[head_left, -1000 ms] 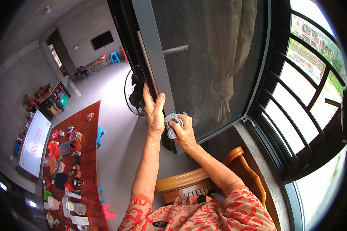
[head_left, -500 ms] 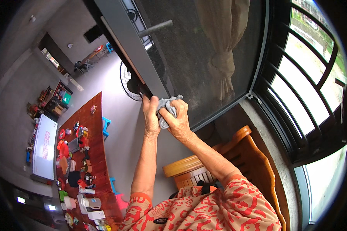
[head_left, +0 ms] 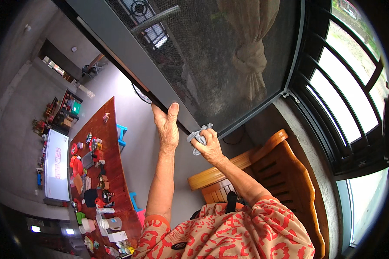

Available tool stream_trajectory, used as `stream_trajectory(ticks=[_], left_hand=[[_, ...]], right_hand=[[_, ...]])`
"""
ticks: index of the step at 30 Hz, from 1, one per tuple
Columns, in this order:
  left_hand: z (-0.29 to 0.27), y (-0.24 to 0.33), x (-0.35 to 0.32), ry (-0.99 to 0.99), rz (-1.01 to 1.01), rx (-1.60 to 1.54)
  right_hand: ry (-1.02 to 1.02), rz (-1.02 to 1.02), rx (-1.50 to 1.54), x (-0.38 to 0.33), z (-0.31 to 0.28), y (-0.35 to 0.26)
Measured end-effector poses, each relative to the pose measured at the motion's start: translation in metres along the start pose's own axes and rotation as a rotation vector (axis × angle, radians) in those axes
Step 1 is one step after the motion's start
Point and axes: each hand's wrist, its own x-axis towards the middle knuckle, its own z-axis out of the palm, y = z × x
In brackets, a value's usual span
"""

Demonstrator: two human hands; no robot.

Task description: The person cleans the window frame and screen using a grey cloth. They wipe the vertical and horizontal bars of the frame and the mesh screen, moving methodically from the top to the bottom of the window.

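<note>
The work in hand looks to be wiping the frame (head_left: 136, 64) of a mesh panel that stands slanted across the view, with a knotted curtain (head_left: 251, 56) showing dimly at the mesh. The person's right hand (head_left: 209, 146) is closed around a crumpled grey cloth (head_left: 196, 139), which sits against the frame's lower end, close to the bottom corner. The left hand (head_left: 166, 128) is up at the frame's outer edge, thumb apart from the fingers, and seems to steady it; the fingertips are partly hidden, so whether it truly grips or only leans there cannot be told. As a judgement, the next move calls for keeping the cloth pressed flat as it works along the edge and round the corner, with the left hand bracing so the panel does not swing. The mesh shows pale, dusty-looking smears, which may want the cloth too. The wooden bench (head_left: 281, 177) lies just below the right forearm, so a low stroke should allow for its armrest.
</note>
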Motion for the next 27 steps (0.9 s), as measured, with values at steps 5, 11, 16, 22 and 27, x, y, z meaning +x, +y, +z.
stream_trajectory(ticks=[5,11,16,22,27], left_hand=[[-0.006,-0.006,-0.001,-0.018,-0.016,0.007],[-0.006,-0.007,-0.001,-0.014,0.024,0.028],[-0.004,-0.013,-0.003,0.027,0.054,0.081],[-0.001,-0.018,-0.005,0.102,0.063,0.197],[0.002,-0.020,-0.005,0.173,0.121,0.257]], right_hand=[[-0.047,0.033,0.025,-0.017,0.005,0.004],[-0.210,0.152,0.006,-0.056,0.013,0.011],[-0.209,0.364,0.008,-0.083,0.004,0.029],[-0.271,0.327,-0.107,-0.077,-0.002,0.059],[-0.327,0.322,-0.094,-0.076,-0.010,0.086]])
